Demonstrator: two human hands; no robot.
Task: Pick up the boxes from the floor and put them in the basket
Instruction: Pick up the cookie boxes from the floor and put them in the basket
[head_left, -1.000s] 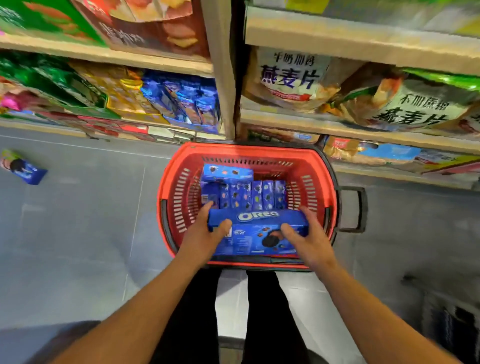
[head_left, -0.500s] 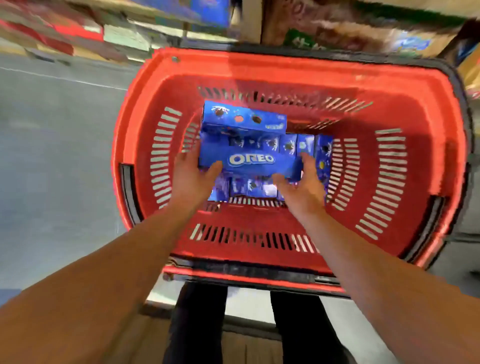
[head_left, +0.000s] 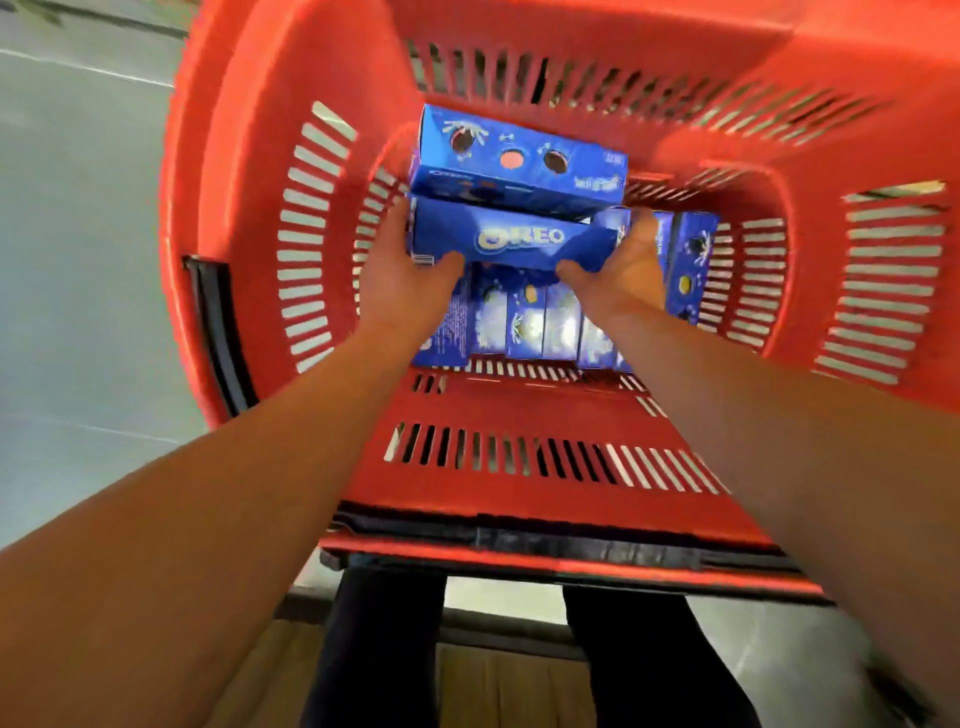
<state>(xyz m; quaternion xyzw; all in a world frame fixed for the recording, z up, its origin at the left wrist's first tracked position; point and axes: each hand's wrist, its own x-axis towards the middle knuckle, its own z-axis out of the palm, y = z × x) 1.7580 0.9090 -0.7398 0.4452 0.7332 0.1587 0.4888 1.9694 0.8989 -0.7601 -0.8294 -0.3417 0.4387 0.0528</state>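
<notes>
Both hands, left hand (head_left: 402, 280) and right hand (head_left: 621, 270), grip Oreo box (head_left: 514, 240) by short ends, long axis crosswise (level), just above upright boxes (head_left: 524, 322) in red basket (head_left: 249, 171).

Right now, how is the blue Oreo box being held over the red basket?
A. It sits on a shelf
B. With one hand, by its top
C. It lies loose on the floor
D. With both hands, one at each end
D: the left hand grips one end of the Oreo box and the right hand the other, inside the red basket, above a row of upright boxes.
</notes>
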